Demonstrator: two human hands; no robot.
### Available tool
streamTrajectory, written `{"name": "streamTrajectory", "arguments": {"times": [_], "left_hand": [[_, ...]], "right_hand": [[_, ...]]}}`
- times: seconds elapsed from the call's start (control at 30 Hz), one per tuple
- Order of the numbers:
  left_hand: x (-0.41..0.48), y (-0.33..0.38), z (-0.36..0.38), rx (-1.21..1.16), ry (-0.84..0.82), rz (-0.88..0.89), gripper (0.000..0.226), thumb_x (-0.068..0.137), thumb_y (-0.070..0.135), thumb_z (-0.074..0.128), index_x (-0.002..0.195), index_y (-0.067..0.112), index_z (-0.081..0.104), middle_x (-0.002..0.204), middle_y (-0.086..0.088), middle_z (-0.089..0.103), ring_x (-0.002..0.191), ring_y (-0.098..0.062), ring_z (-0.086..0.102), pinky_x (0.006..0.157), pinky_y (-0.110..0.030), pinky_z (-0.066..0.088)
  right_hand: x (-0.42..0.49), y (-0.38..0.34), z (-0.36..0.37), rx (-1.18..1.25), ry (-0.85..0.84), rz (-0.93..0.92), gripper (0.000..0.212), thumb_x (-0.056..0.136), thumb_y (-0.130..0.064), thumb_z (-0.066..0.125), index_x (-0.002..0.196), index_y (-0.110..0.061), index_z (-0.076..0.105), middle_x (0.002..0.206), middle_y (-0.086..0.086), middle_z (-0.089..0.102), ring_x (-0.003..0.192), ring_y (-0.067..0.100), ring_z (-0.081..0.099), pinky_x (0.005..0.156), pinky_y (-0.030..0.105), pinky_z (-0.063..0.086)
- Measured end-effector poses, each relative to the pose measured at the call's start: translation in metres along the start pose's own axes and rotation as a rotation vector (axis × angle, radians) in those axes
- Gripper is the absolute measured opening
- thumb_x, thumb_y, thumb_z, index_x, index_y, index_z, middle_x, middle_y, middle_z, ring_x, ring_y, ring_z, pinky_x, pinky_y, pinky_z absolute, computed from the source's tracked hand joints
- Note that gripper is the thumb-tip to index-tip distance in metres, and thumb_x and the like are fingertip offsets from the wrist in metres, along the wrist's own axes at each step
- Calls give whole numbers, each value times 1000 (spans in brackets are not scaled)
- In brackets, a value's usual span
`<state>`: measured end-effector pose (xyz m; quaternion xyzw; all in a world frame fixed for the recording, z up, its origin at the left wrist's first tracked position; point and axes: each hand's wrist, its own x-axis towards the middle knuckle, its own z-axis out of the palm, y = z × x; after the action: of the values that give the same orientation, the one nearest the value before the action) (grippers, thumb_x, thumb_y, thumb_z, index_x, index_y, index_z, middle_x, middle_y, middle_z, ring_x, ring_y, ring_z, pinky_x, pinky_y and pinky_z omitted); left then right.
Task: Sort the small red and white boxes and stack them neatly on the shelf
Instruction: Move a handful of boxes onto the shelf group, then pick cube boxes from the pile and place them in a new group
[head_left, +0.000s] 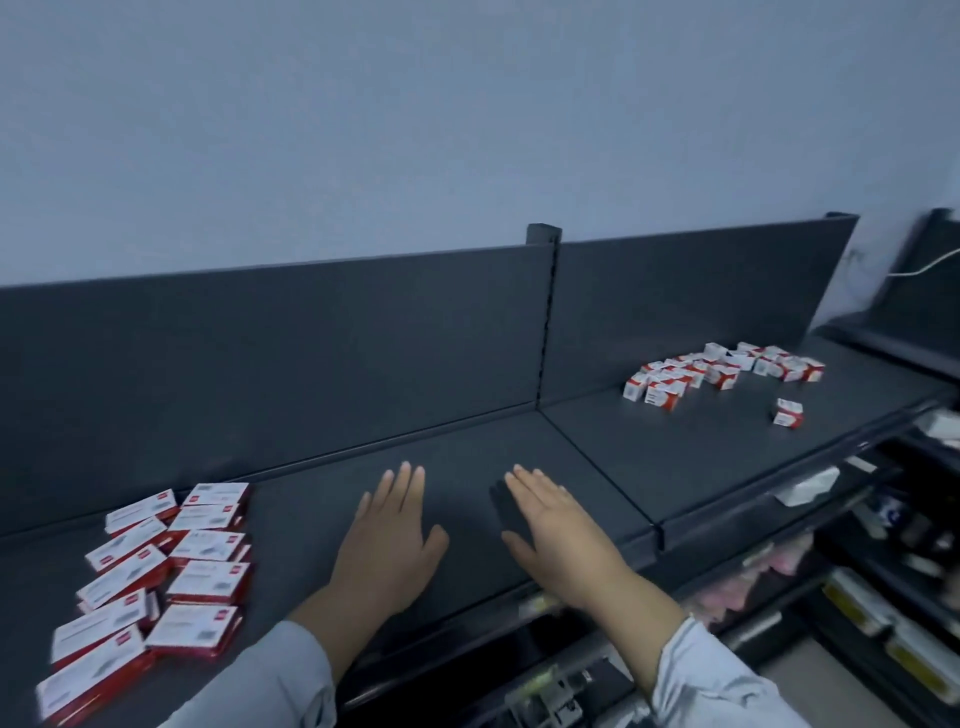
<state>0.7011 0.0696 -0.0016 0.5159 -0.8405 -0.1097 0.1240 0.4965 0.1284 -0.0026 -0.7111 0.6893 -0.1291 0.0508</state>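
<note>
Two groups of red and white boxes lie on the shelf, and neither is stacked yet. At your left, the flat boxes sit in two rough rows near the front edge. Most of them are skewed, some overlap a neighbour, and a few seem to lie two deep. Well apart at your right, past the upright post, the small boxes lie jumbled in a loose cluster close to the back panel. One stray box sits apart from them, nearer the front edge.

As far as I can judge, the sorting by kind is largely done: flat ones on one side, small ones on the other, with nothing mixed that I can see. The neat stacking is what is left, and that looks like most of the work. You have to square the flat boxes into even piles and gather the small boxes and the stray box into tidy rows or columns.

Your left hand and right hand lie palm down on the bare stretch of shelf between the two groups. The fingers are straight and close together, holding nothing and touching no box. A darker patch beside your right fingers may be shadow or some dark object; the blur does not let me say which.
</note>
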Motion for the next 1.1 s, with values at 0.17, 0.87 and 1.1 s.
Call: {"name": "streamTrajectory", "arguments": {"times": [0.17,0.87,1.1], "left_hand": [[26,89,26,-26,-21,52,69,100,39,30,156,16,-5,163,1,-10,150,-15,-9,122,-35,-2],[102,292,104,-39,-201,220,68,103,38,26,154,14,-11,162,2,-15,149,-13,-13,120,-32,-8],[171,333,123,89,-168,330,69,102,38,27,154,12,-9,163,-2,-13,150,-17,-12,122,-35,-5]], "right_hand": [[-33,77,-36,4,8,46,66,104,-36,38,157,-19,4,165,-6,-2,151,11,-4,122,28,1],[-110,281,-90,82,67,261,68,101,-35,44,157,-20,9,164,-7,4,151,8,-1,114,15,-7],[-87,333,-119,52,71,269,68,99,-20,42,157,-17,6,165,-4,0,151,12,-3,116,18,-6]]}}
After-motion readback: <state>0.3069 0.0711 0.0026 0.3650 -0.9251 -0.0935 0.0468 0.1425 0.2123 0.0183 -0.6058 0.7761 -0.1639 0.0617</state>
